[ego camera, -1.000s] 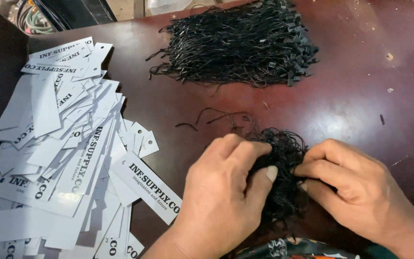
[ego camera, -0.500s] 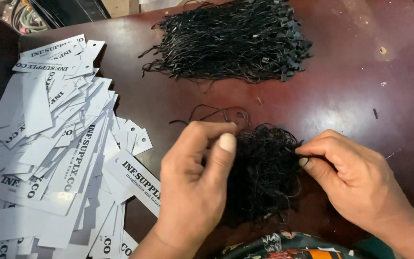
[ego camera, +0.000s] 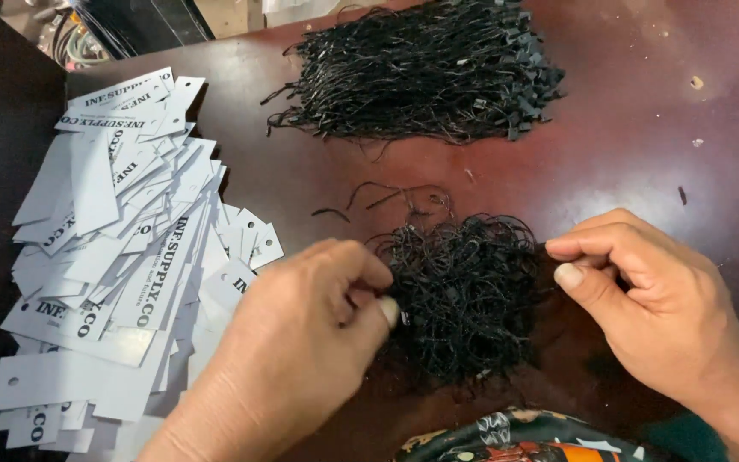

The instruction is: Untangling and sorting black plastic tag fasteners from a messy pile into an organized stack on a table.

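Note:
A tangled clump of black string loops (ego camera: 468, 295) lies on the dark brown table (ego camera: 643, 145) between my hands. My left hand (ego camera: 301, 351) rests at the clump's left edge, thumb and fingers pinched on a few strands. My right hand (ego camera: 643, 299) is at the clump's right edge, thumb and forefinger pressed together on strands there. A wide pile of white paper tags with black print (ego camera: 121, 265) spreads to the left, its nearest tags partly under my left hand.
A larger, straighter bundle of black strings with small tabs (ego camera: 429, 73) lies at the far side of the table. A few loose strands (ego camera: 391, 198) lie between the two piles. A patterned garment (ego camera: 515, 436) shows at the bottom edge.
My left hand has shifted left from on top of the clump to its left edge. My right hand drew slightly right, and the clump now shows more fully between them.

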